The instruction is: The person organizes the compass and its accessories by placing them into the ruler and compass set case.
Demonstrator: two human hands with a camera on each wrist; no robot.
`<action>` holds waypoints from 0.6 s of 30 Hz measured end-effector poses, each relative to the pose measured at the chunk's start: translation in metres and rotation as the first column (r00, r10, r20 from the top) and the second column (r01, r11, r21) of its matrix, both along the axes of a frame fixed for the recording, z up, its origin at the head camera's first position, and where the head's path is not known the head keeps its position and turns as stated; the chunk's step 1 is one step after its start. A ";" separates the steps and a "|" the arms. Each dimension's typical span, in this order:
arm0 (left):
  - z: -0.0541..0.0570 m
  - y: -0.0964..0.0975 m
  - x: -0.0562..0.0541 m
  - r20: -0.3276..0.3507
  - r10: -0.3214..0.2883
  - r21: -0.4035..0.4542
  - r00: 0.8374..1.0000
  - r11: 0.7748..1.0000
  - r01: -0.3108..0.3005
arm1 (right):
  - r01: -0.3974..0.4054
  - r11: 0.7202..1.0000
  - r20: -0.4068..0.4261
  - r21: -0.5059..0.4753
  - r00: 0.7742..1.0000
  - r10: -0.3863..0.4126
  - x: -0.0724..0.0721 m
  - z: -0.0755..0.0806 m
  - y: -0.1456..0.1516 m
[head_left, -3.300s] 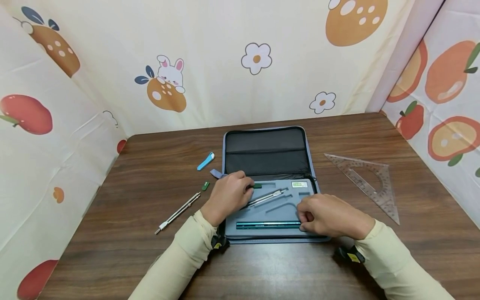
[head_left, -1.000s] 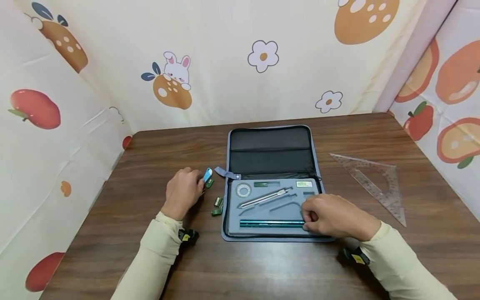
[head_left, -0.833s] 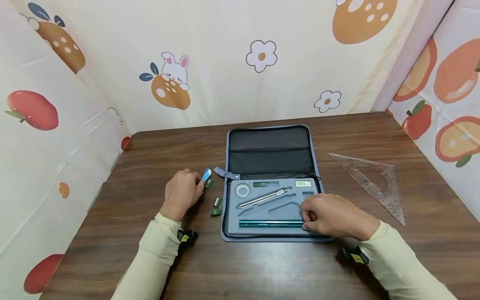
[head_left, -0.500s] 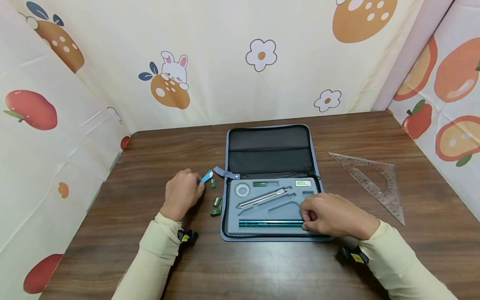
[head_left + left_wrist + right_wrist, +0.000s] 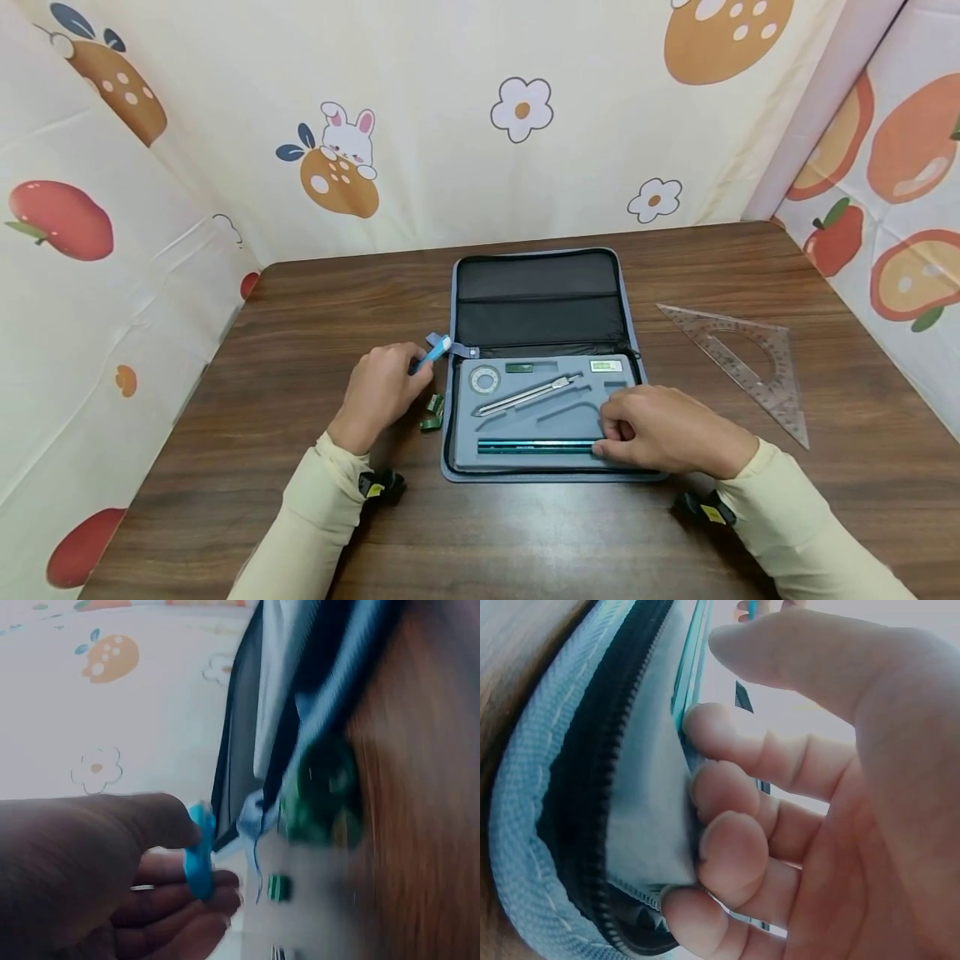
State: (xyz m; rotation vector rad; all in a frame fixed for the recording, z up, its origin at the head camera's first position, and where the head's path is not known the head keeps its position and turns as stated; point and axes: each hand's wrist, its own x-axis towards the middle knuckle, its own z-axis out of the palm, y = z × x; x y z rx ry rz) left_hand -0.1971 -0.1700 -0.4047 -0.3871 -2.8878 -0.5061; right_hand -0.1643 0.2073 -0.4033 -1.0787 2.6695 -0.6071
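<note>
My left hand [image 5: 381, 387] pinches a small blue tool with a white end [image 5: 435, 353], just left of the open zip case [image 5: 448, 433]. In the left wrist view thumb and fingers close on this tool's [image 5: 198, 862] sides. At the front right of the grey tray, my right hand [image 5: 660, 429] rests beside the dark teal pencils [image 5: 536, 447]. Its fingertips lie on the tray's edge and the pencils' end, with a gap between thumb [image 5: 780, 652] and forefinger in the right wrist view. A silver compass [image 5: 525, 396] sits in the tray.
Several small green pieces [image 5: 431, 423] lie left of the case. The tray also holds a pale ring [image 5: 484, 380], a green block [image 5: 519, 367] and a white-and-green eraser [image 5: 606, 366]. A clear set square [image 5: 742, 362] lies at right. The case's lid [image 5: 540, 300] leans back.
My left hand has left the tray, picked up the blue tool and carried it right toward the case. The right thumb has shifted slightly left over the pencils.
</note>
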 end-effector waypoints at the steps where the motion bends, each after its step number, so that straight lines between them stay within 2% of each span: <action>1: 0.000 0.003 0.001 0.005 -0.017 0.028 1.000 0.999 0.017 | 0.000 1.000 -0.001 -0.001 1.000 0.000 0.000 0.000 0.000; 3: 0.001 0.007 0.002 -0.008 -0.052 0.066 0.999 0.996 0.052 | -0.001 1.000 0.000 -0.001 1.000 0.001 -0.001 0.000 0.000; 5: 0.000 0.011 0.002 -0.052 -0.085 0.078 0.995 0.993 0.089 | -0.001 1.000 0.002 0.000 1.000 0.001 -0.001 0.000 -0.001; 10: -0.003 0.016 0.003 -0.155 -0.143 0.063 0.977 0.986 0.155 | 0.002 1.000 -0.008 0.002 1.000 -0.002 -0.001 -0.001 -0.001; 18: 0.000 0.029 0.010 -0.108 -0.173 0.074 0.979 0.981 0.181 | 0.030 1.000 0.024 -0.007 0.999 -0.030 -0.002 -0.001 -0.001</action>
